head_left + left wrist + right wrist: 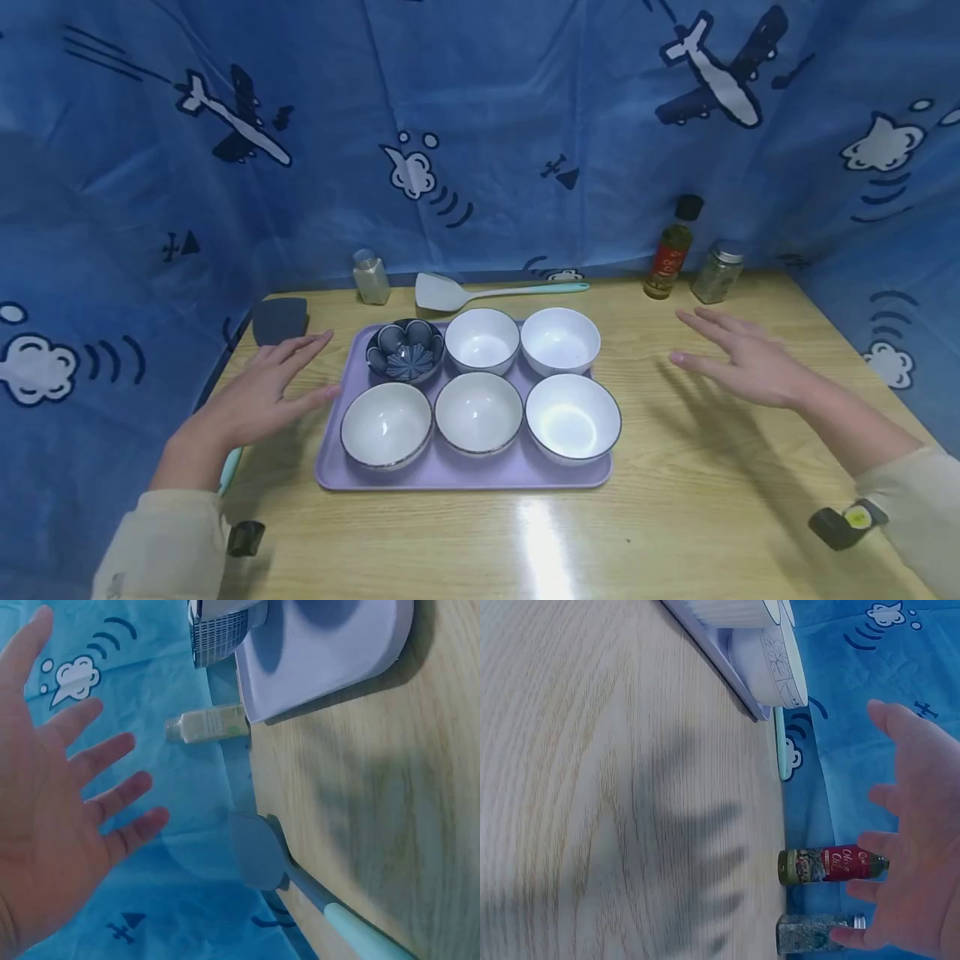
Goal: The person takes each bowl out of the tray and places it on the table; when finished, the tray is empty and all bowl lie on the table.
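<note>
Bowls [479,410] sit in two rows of three on a purple tray [465,479], the dark bowl [406,354] at back left. The left hand [258,392] hovers, fingers spread wide, by the tray's left edge, near a dark spatula [279,320]. The right hand [738,358], its fingers also spread, hangs above the table [660,508], apart from the tray, near an oil bottle [667,260] and a jar [717,275].

My right hand [926,844] occupies the right side of the frame, fingers extended and spaced apart. Lower right: an olive oil bottle [832,865] and, just beside it, a jar [806,934], both partly overlapped by my fingers. Upper centre: bowls [761,664] on a tray [720,660]. Left half: wooden table [592,787], bearing a finger-shaped shadow [705,862]. Upper right: patterned blue cloth [847,765].
</note>
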The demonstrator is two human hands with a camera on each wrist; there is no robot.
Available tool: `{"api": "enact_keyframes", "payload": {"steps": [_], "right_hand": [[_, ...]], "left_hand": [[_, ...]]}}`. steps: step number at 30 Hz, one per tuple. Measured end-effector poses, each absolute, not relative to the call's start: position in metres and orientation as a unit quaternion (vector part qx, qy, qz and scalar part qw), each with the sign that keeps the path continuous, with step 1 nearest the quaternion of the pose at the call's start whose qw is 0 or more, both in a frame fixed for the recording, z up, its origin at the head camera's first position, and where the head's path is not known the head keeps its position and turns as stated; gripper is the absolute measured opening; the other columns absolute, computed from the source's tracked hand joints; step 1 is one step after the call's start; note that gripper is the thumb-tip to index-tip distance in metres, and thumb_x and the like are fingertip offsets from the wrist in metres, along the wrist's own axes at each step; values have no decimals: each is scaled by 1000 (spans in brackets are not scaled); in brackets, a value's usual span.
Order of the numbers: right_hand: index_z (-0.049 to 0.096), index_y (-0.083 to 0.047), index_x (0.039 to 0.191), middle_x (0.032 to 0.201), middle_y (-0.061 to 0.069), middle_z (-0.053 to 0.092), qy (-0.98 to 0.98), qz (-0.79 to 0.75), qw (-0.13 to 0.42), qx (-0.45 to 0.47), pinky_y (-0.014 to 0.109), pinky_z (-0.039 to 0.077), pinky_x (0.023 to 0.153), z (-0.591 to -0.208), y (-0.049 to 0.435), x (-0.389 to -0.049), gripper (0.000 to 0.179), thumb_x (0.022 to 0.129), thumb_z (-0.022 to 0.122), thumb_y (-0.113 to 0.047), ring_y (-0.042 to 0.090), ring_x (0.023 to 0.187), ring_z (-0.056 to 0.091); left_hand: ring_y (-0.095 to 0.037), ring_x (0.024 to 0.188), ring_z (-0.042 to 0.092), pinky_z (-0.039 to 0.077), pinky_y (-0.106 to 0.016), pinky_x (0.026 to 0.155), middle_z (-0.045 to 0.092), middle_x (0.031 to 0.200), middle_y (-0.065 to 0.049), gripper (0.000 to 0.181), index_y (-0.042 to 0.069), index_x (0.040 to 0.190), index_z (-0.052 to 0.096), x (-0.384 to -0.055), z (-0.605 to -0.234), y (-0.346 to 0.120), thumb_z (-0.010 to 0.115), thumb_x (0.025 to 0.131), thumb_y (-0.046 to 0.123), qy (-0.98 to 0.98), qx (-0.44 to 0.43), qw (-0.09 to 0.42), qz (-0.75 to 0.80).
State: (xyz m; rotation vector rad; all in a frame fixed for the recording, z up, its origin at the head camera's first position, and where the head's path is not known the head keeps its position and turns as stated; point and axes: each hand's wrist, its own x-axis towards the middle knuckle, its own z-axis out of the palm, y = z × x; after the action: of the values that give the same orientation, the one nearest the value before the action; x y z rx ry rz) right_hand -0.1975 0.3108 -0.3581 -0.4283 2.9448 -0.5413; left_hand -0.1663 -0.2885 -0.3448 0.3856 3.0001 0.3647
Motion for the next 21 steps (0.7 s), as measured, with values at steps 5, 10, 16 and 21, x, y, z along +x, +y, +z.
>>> {"api": "enact_keyframes", "payload": {"steps": [5,10,16,21], "right_hand": [[30,-15,158,160,27,26,962,-218,54,-154,77,21,107,-361,303,-201,76,97,56,-53,55,143,23],[40,-10,153,154,26,37,953,-250,38,-170,70,35,103,-367,295,-207,70,97,60,-48,49,134,41],[44,-10,151,152,22,43,936,-302,43,-174,59,48,96,-375,283,-214,66,97,63,-43,41,121,55],[47,-13,149,152,16,46,928,-338,50,-152,41,53,87,-379,275,-219,63,96,64,-43,34,116,60]], "left_hand": [[-44,133,43,44,-68,97,39,151,-16,82,32,161,16,-165,-349,-294,53,94,63,976,125,47,170],[-32,116,55,54,-47,82,50,133,-12,81,31,160,19,-167,-356,-300,58,95,57,966,127,41,223],[-33,113,58,53,-37,77,52,131,-17,79,20,159,26,-163,-373,-310,65,95,44,944,120,60,302],[-28,102,60,59,-33,71,46,124,-23,81,14,158,26,-160,-391,-315,72,93,29,899,110,102,410]]}}
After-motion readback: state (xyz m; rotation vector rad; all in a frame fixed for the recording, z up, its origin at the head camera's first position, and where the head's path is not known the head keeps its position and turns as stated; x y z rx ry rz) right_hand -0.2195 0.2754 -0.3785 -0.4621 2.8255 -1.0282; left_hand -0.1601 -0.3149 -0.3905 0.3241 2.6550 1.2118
